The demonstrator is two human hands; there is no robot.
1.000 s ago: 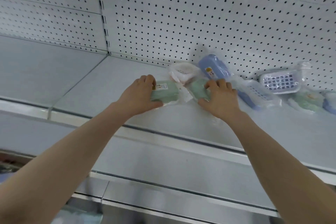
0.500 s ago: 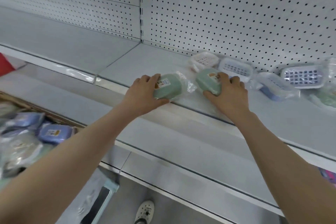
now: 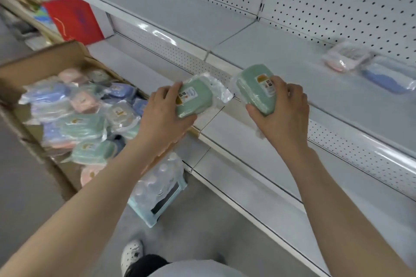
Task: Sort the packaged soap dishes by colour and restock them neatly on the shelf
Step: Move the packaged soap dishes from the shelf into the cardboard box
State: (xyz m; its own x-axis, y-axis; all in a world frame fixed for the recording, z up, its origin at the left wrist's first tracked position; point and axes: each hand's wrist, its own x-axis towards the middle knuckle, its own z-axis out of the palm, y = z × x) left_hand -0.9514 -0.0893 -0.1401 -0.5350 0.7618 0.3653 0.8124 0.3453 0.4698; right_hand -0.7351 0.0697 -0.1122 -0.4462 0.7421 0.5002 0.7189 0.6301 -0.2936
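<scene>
Step in hand: pairing by colour, judged as the carry toward placement. Left hand (image 3: 164, 112) grips a pale green oblong plastic soap dish in crinkled clear wrap (image 3: 193, 96), with the thumb curled under its near edge and the fingers curled over its left end. Right hand (image 3: 282, 112) grips a second pale green wrapped soap dish (image 3: 254, 90), with the thumb at its near corner and the fingers curled over the labelled right side. Both dishes are held off the white metal shelf (image 3: 281, 51), near its front lip; blur leaves it unclear whether they hang over the lip or just short of it. A brown cardboard box (image 3: 33, 67) of mixed pink, blue and green packs stands at left. The next move probably calls for setting both green dishes side by side on the shelf, apart from the pink-and-white wrapped dish (image 3: 337, 60) and the blue wrapped dish (image 3: 387, 78) lying far right by the pegboard.
</scene>
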